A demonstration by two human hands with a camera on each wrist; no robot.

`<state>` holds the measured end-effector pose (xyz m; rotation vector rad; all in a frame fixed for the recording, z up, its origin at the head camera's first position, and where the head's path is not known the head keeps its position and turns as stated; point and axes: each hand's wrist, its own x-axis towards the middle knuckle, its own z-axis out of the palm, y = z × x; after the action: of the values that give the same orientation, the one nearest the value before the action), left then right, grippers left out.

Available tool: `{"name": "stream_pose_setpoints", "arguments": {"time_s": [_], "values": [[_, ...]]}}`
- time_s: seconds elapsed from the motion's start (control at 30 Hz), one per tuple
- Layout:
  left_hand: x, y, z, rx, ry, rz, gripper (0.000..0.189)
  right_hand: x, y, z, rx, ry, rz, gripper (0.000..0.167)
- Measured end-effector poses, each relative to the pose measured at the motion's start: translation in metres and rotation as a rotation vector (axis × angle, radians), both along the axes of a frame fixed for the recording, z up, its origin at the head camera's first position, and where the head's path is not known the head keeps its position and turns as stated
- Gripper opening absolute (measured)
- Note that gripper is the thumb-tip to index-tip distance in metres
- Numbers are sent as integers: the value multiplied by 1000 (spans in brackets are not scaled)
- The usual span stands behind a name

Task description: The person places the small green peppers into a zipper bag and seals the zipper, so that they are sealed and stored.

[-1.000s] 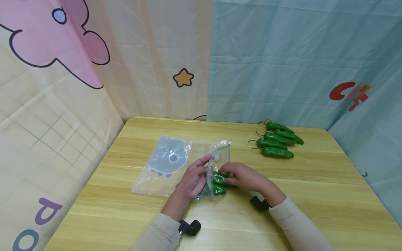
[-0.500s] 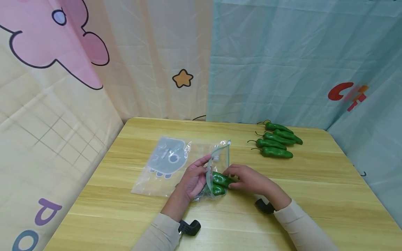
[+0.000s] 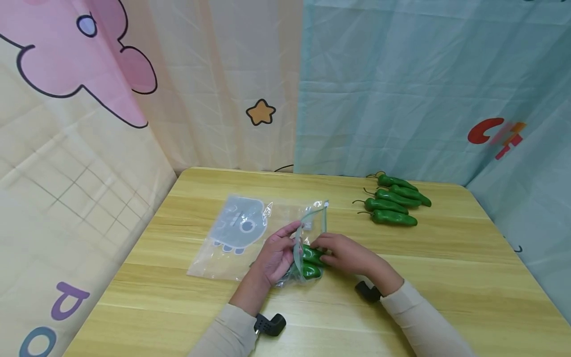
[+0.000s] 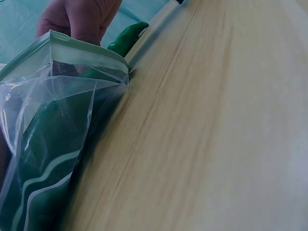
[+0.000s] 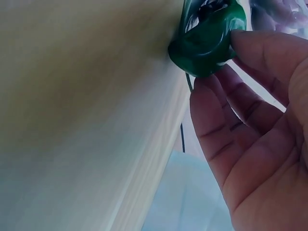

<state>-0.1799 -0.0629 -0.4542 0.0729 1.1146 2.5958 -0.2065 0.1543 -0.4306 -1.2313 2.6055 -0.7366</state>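
Observation:
A clear zip bag (image 3: 272, 218) with a grey cartoon print lies on the table, its green-edged mouth spread at the right end. My left hand (image 3: 277, 257) holds the bag near this mouth; some fingers are behind the plastic. Green chili peppers (image 3: 311, 270) sit inside the opening. Between thumb and fingertips, my right hand (image 3: 345, 255) pinches the end of another green chili pepper (image 5: 207, 45), which lies partly within the bag. In the left wrist view, dark green shapes show through the clear plastic of the bag (image 4: 53, 110).
Several green chili peppers (image 3: 394, 217) lie in a rough row at the back right of the wooden table (image 3: 446, 277). Printed curtains (image 3: 383, 89) hang behind the table and along its sides. Black wrist mounts (image 3: 269, 325) are worn on both arms.
My right hand drew back a little to the right, exposing more of the pepper, then moved left toward the bag's mouth again. The left hand and bag stay almost still.

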Motion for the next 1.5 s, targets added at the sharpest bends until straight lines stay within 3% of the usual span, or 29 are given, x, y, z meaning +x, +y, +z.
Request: {"name": "stream_pose_setpoints", "arguments": {"time_s": [0.4,0.77,1.17,1.5], "values": [[0,3,0,55,8,51,45,-8,-11,0,18,-17,4,29],[-1,4,0,45,-6,59,47,-14,-15,-2,8,-42,5,29],[0,4,1,26,-11,60,48,-10,-2,3,-24,-64,-62,25],[-1,3,1,30,-20,58,49,-7,-8,-3,-3,-54,-16,24]]}}
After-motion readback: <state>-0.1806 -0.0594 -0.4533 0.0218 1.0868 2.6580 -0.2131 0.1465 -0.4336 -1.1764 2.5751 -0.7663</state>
